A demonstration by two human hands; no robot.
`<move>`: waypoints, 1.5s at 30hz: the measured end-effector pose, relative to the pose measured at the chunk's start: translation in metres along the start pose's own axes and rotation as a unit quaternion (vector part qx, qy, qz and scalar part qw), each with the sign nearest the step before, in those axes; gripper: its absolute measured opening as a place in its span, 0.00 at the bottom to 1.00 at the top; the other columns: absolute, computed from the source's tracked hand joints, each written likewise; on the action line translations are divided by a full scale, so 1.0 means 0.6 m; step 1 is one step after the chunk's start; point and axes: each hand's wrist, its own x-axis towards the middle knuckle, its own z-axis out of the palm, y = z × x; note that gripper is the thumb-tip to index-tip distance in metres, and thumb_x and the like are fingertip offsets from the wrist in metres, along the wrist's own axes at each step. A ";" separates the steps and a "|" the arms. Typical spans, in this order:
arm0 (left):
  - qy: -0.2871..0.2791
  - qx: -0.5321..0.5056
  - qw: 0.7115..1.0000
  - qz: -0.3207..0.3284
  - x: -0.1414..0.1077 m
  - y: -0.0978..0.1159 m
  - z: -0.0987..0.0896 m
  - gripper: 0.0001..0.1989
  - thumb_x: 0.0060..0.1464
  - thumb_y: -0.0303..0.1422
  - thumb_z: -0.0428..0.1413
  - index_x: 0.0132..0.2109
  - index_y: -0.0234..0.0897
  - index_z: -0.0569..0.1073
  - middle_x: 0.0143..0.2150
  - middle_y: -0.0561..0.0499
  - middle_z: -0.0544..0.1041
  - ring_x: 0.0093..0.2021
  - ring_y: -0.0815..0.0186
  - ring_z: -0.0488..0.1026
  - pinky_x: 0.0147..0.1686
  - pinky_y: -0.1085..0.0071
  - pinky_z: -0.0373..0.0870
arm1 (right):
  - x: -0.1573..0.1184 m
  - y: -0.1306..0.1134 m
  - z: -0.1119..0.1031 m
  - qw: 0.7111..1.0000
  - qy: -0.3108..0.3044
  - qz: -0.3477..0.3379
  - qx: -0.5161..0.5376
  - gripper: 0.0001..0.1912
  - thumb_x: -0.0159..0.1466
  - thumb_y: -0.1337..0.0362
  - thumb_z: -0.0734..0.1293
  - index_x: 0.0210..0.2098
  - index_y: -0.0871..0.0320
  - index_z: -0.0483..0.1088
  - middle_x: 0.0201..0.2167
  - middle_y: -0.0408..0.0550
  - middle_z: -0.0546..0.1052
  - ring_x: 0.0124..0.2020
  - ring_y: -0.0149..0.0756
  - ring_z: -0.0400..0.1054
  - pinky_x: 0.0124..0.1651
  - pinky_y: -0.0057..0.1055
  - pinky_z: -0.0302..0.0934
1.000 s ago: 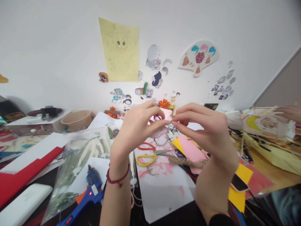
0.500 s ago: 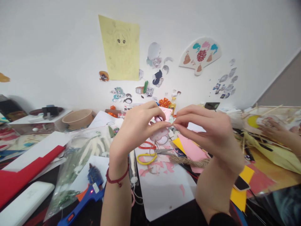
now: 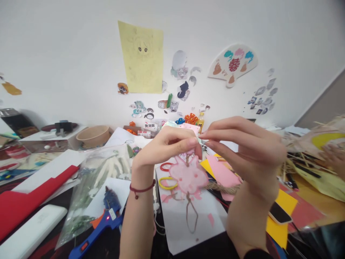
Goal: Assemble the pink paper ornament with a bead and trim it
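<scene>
My left hand (image 3: 171,142) is closed, thumb against bent forefinger. Below its fingertips hangs a pink paper pendant (image 3: 188,174), scalloped like a flower or cloud and marked with darker pink spots. A loop of brown twine (image 3: 192,219) dangles from the pendant's lower edge. My right hand (image 3: 239,147) meets the left at the fingertips, its thumb and forefinger drawn close together; anything small between them cannot be made out. Behind the pendant lie scissors with red and yellow handles (image 3: 167,183), partly covered, on a white sheet (image 3: 199,230) strewn with pink scraps.
On the left are a blue glue gun (image 3: 105,223), a white power bank (image 3: 35,230), a clear plastic bag (image 3: 78,201) and red card (image 3: 32,205). To the right lie pink paper (image 3: 222,171) and a phone (image 3: 280,213). Another person's hand (image 3: 332,156) shows at far right.
The pink pendant, earlier mostly hidden behind my hands, now hangs in full front view with its twine loop, covering part of the scissors. My left fingers have curled in more. The view shifted slightly.
</scene>
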 end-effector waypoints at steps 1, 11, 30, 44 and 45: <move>-0.014 -0.023 1.000 -0.001 0.001 -0.005 0.002 0.25 0.69 0.51 0.51 0.33 0.41 0.82 0.31 0.46 0.81 0.32 0.64 0.75 0.36 0.65 0.73 | 0.000 -0.001 0.005 1.000 0.011 -0.002 0.004 0.11 0.66 0.72 0.71 0.42 0.48 0.80 0.37 0.45 0.82 0.36 0.36 0.77 0.38 0.34 0.73; -0.076 -0.180 0.980 -0.024 0.010 -0.028 0.034 0.38 0.63 0.61 0.46 0.14 0.42 0.68 0.16 0.44 0.71 0.18 0.63 0.71 0.21 0.62 0.72 | 0.003 -0.005 0.037 0.999 0.048 0.005 0.008 0.10 0.66 0.73 0.71 0.40 0.50 0.80 0.36 0.44 0.82 0.35 0.34 0.76 0.36 0.34 0.72; -0.054 -0.222 0.973 -0.024 0.011 -0.020 0.056 0.41 0.66 0.60 0.35 0.12 0.42 0.54 0.12 0.46 0.59 0.13 0.67 0.59 0.16 0.61 0.63 | -0.002 -0.014 0.034 0.997 0.062 -0.011 -0.051 0.09 0.68 0.70 0.70 0.42 0.49 0.79 0.38 0.44 0.84 0.37 0.36 0.79 0.41 0.34 0.75; -0.028 -0.425 0.903 -0.054 0.007 -0.011 0.068 0.32 0.68 0.41 0.50 0.15 0.36 0.60 0.13 0.52 0.55 0.16 0.73 0.51 0.19 0.66 0.42 | 0.000 -0.010 0.022 0.989 0.058 -0.073 -0.116 0.07 0.65 0.74 0.71 0.36 0.56 0.77 0.33 0.43 0.83 0.33 0.29 0.77 0.40 0.25 0.73; -0.017 -0.428 0.902 -0.053 0.008 -0.011 0.069 0.32 0.68 0.40 0.49 0.15 0.36 0.60 0.13 0.52 0.54 0.16 0.73 0.50 0.20 0.66 0.42 | 0.001 -0.011 0.022 0.989 0.060 -0.069 -0.117 0.07 0.65 0.74 0.71 0.36 0.55 0.77 0.33 0.43 0.83 0.33 0.30 0.78 0.39 0.25 0.73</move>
